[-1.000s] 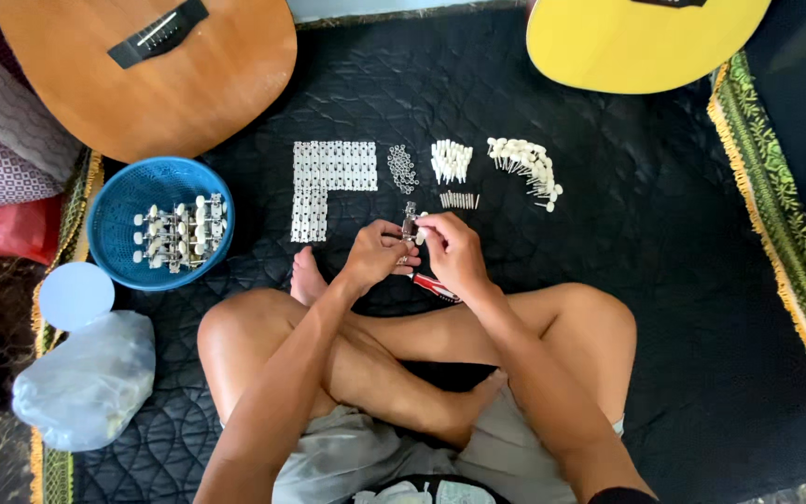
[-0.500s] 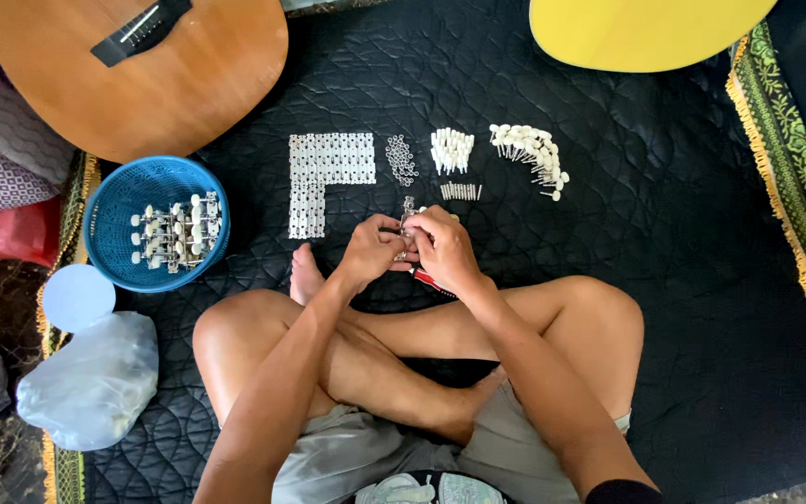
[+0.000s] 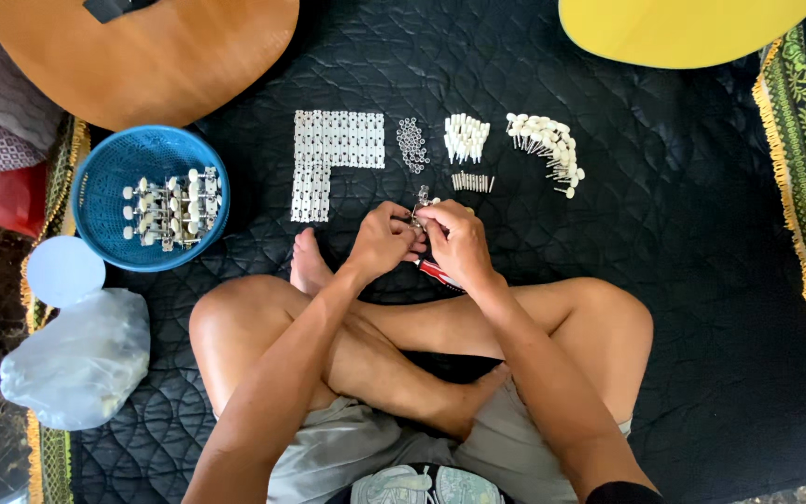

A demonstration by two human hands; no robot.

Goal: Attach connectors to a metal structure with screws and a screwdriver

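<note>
I sit cross-legged on a black quilted mat (image 3: 664,280). My left hand (image 3: 380,243) and my right hand (image 3: 459,241) meet in front of my shins, both pinching a small metal tuning-machine part (image 3: 421,201) that sticks up between the fingertips. A red-handled tool (image 3: 436,273) lies on the mat under my right hand. Beyond the hands lie rows of silver metal plates (image 3: 328,154), a heap of small metal rings (image 3: 411,145), white pegs (image 3: 466,137), short screws (image 3: 471,181) and white-knobbed shafts (image 3: 545,149).
A blue basket (image 3: 109,187) at the left holds assembled tuners (image 3: 172,207). A brown guitar body (image 3: 151,47) lies at the top left, a yellow one (image 3: 673,28) at the top right. A white lid (image 3: 65,271) and a clear plastic bag (image 3: 76,359) sit at the left edge.
The view has drifted so the guitars sit higher in the frame. My hands stay together on the small part, with only slight finger movement.
</note>
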